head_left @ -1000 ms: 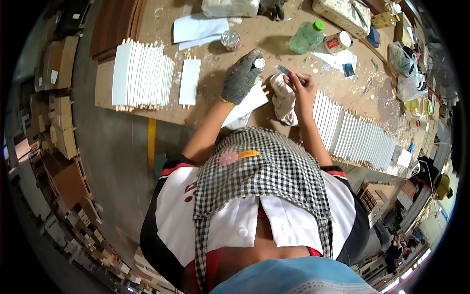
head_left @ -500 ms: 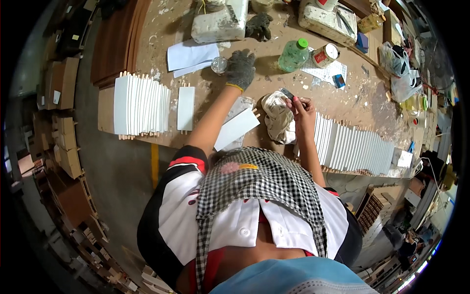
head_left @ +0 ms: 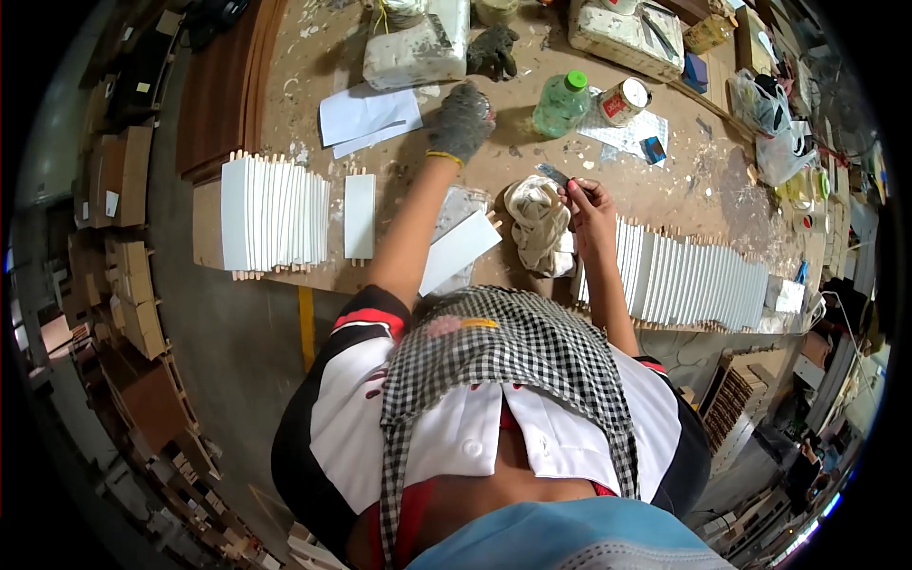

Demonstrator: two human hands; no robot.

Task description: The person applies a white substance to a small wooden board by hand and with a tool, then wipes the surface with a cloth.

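Observation:
My left hand (head_left: 461,122), in a grey glove with a yellow cuff, reaches across the table near some white paper sheets (head_left: 366,116). Its fingers are curled, and whatever they hold is hidden beneath them. My bare right hand (head_left: 591,211) pinches a small flat grey scraper blade (head_left: 552,174) between thumb and fingers. Just left of that hand lies a crumpled cream rag (head_left: 538,228). Between my forearms a white panel (head_left: 460,253) with wooden dowel ends lies at a slant on a greyish sheet. Another white panel (head_left: 359,216) lies left of my left forearm.
Rows of white panels stand at the left (head_left: 275,211) and right (head_left: 693,275) of the table. Beyond my hands are a green-capped bottle (head_left: 561,106), a can (head_left: 624,102), a dark glove (head_left: 492,52) and paint-stained white blocks (head_left: 418,49). Plastic bags (head_left: 781,133) hang at the right.
My left hand has shifted slightly, its fingers now curled. The round clear container that was beside it no longer shows. My right hand still holds the scraper blade.

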